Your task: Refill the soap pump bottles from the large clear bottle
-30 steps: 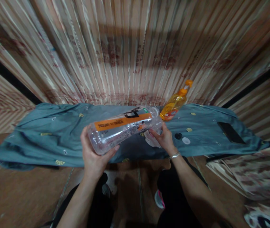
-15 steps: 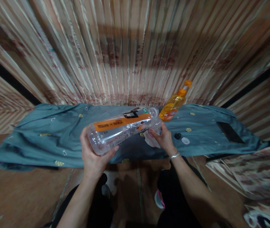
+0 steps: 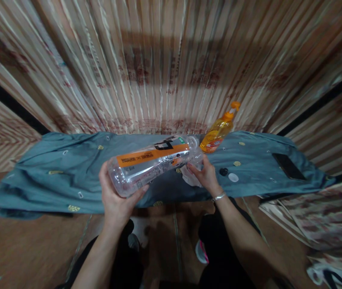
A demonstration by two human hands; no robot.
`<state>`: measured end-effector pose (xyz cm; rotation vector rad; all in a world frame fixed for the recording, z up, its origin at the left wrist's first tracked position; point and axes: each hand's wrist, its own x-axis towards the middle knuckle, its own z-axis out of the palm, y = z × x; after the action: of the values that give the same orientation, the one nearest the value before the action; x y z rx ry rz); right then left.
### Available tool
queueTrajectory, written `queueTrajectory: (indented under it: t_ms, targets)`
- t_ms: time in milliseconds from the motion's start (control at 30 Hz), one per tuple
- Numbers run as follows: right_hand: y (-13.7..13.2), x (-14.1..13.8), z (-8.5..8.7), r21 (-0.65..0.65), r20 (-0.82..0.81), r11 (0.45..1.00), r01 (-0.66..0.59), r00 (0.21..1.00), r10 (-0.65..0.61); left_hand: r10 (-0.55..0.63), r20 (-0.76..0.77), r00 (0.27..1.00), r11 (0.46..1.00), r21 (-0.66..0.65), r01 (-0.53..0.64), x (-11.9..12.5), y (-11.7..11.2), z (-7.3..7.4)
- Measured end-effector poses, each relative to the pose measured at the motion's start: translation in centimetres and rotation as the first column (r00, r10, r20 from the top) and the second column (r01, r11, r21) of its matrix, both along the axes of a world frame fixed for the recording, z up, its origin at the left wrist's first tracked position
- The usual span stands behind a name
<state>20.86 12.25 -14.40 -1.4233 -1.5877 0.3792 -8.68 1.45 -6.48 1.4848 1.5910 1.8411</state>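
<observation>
A large clear plastic bottle (image 3: 155,158) with an orange and silver label lies tilted across in front of me, its top end to the right and slightly higher. My left hand (image 3: 118,200) is wrapped around its base from below. At the other end, my right hand (image 3: 204,172) grips the clear plastic near the neck. Something white and crumpled, like a tissue (image 3: 191,177), shows below the right fingers; whether they touch it I cannot tell. Just beyond the neck stands a pump bottle (image 3: 216,134) of orange-yellow liquid.
A blue-green patterned cloth (image 3: 65,172) covers the narrow table. To the right lie a small black object (image 3: 223,171), a white disc (image 3: 233,177) and a dark flat phone-like slab (image 3: 288,166). Pleated curtains (image 3: 159,72) hang close behind and at the sides.
The whole view has shifted very slightly. Both hands keep their hold on the plastic bottle, which stays almost in the same place and tilt.
</observation>
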Motion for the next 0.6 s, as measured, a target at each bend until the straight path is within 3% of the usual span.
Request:
queueTrajectory:
  t_ms: [267,600]
  targets:
    - [-0.24,-0.10,0.40,-0.025,0.009,1.000,0.000,1.000,0.000,-0.039,-0.045,0.998,0.999,0.007,0.039,-0.81,0.03,-0.52]
    - [-0.22,-0.10,0.46,-0.028,0.006,1.000,0.005,1.000,-0.005,-0.040,-0.001,0.999,0.999,-0.004,0.040,-0.39,-0.03,-0.16]
